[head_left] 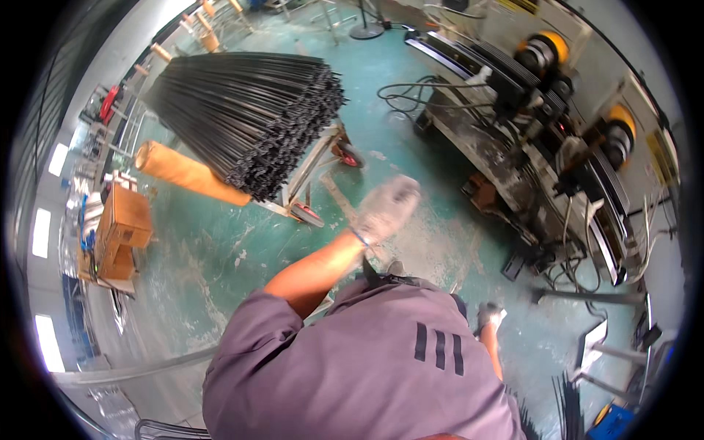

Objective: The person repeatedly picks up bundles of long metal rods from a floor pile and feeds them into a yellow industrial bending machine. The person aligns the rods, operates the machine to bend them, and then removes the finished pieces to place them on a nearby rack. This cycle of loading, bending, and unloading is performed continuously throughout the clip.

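My left hand (389, 210), in a pale glove with a dark patch, reaches forward over the green floor. Motion smears its fingers, and I see nothing clearly held in it. Nearest to it, on the left, is a large stack of thin black rods (242, 110) lying on a wheeled metal cart (312, 165). My right hand (491, 315), also gloved, hangs low beside my body at the right. Its fingers are too small and blurred to make out, and something whitish shows at its edge, perhaps part of the glove.
At the right stands a long machine bench (491, 147) with orange-and-black round units and loose cables. An orange padded roll (191, 174) lies along the cart's left side. A wooden cabinet (128, 216) is far left. More black rods (566, 407) and a blue bin (612, 424) are lower right.
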The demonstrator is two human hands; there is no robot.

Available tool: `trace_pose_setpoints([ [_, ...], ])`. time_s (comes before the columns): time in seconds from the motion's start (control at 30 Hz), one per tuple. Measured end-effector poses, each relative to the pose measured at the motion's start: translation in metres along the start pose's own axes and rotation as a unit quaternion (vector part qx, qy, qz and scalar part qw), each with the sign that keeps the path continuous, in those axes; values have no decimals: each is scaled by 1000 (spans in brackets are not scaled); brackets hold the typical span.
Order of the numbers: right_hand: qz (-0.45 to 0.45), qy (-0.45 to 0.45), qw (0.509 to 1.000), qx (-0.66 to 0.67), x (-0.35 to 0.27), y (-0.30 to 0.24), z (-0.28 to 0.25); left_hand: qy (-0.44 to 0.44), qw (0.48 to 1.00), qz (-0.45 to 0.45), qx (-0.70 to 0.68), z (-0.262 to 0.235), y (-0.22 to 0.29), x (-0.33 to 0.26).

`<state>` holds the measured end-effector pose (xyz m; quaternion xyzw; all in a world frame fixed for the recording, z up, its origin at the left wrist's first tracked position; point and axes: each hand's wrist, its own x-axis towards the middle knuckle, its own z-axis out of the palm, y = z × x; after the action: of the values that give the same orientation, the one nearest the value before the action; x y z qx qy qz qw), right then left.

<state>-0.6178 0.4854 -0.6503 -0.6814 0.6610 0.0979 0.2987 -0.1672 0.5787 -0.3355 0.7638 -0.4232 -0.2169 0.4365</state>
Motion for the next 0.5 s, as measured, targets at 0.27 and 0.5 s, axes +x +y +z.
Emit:
trace_pose_setpoints([
  [0.27,-345,50,924,154,-18,-425,-141,402,906,-32,-129,-200,-126,0],
  [0.5,-617,-28,783,70,-93,-673,-128,525,822,-142,-170,-271,-167,-28],
])
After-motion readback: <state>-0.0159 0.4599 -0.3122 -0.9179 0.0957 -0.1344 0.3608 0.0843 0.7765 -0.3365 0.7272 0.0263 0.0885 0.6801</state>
